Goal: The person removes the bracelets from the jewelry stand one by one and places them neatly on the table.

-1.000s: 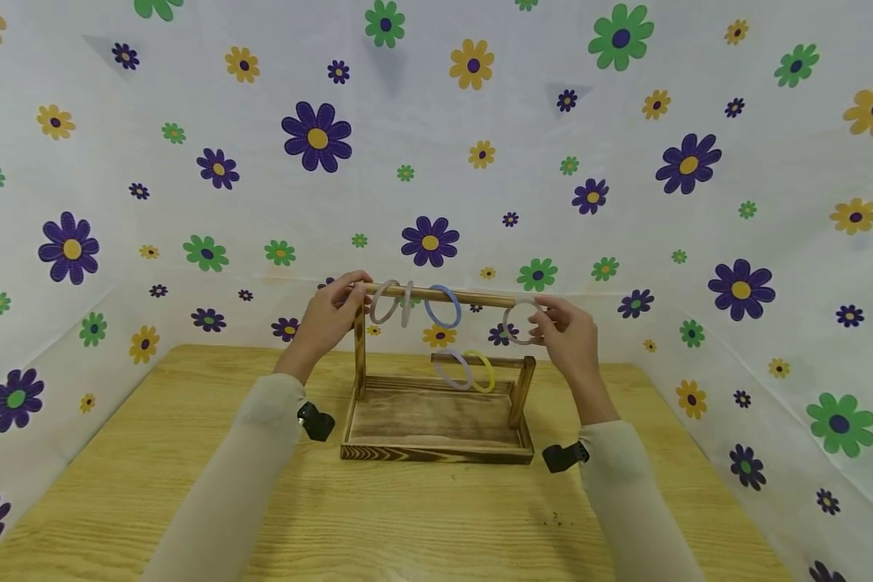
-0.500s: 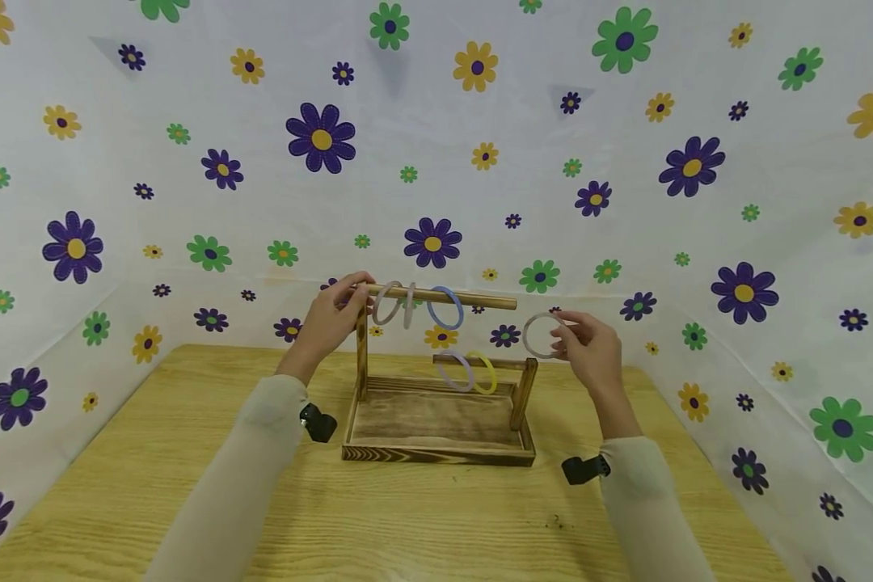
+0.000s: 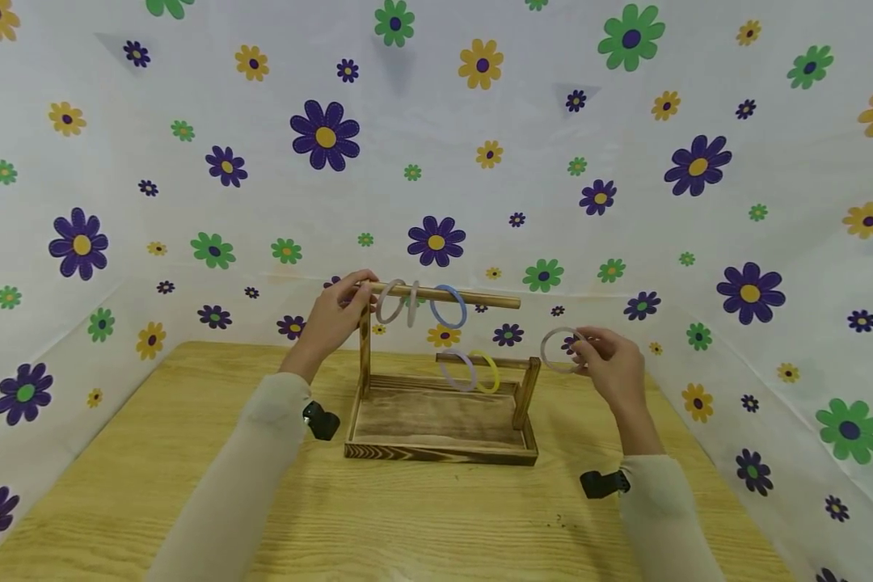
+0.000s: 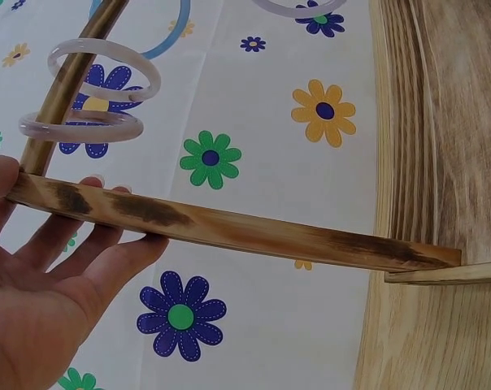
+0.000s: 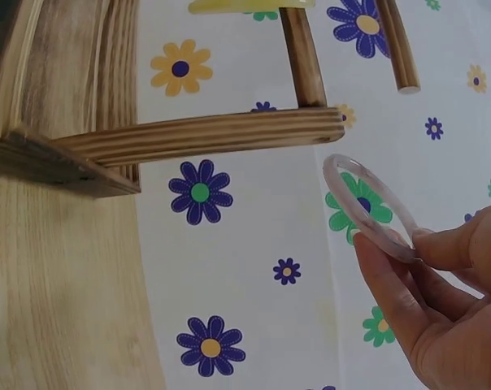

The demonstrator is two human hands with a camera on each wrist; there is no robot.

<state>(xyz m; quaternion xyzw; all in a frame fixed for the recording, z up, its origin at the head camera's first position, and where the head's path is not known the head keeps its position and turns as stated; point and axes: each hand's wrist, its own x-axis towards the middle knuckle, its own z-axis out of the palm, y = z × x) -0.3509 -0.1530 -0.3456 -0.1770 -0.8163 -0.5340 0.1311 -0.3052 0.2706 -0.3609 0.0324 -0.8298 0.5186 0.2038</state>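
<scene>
A wooden bangle stand carries two bars on posts. My left hand holds the top of its left post, thumb on one side and fingers behind. From the upper bar hang two greyish bangles, one of them the grey bangle nearest the post, and a blue bangle. On the lower bar hang a lilac bangle and a yellow bangle. My right hand pinches a translucent greyish bangle between thumb and fingers, in the air right of the stand.
The stand rests on a light wood-grain table. Behind and at both sides hangs a white sheet with printed flowers. The right post rises between the tray and my right hand. Small dark specks lie on the table.
The right hand has drawn its bangle off the free end of the upper bar, then moved right and down with it. The left hand keeps its place on the post.
</scene>
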